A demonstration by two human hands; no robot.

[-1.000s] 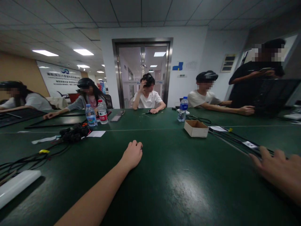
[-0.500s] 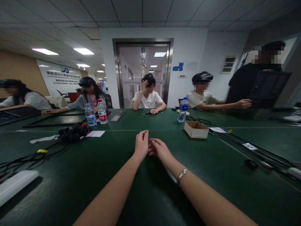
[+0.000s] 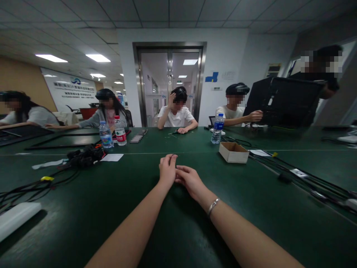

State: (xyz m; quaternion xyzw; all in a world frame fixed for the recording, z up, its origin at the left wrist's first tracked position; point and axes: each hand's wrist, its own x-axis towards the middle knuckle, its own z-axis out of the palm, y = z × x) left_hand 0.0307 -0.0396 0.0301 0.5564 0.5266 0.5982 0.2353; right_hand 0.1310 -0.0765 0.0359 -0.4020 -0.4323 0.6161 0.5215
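Over the middle of the green table [image 3: 125, 208], my left hand [image 3: 167, 172] is closed, its thumb and fingertips pressed together. A tiny dark spot shows at those fingertips, too small to name. My right hand [image 3: 192, 181], with a silver bracelet [image 3: 213, 207] on its wrist, is closed too, thumb against the fingers. Its fingertips meet the side of my left hand. Whatever lies between them is hidden.
An open cardboard box [image 3: 233, 153] stands right of my hands, near a water bottle [image 3: 217, 128]. Black cables [image 3: 315, 182] run along the right. Leftward are two bottles [image 3: 106, 134], a dark cable bundle [image 3: 86, 156] and a white bar-shaped object [image 3: 18, 219]. Several people sit opposite; one stands by a black panel [image 3: 283, 102].
My right hand's fingers have drawn together and come against my left hand. At the far right, the black panel has swung left towards a seated person, who has a hand on it.
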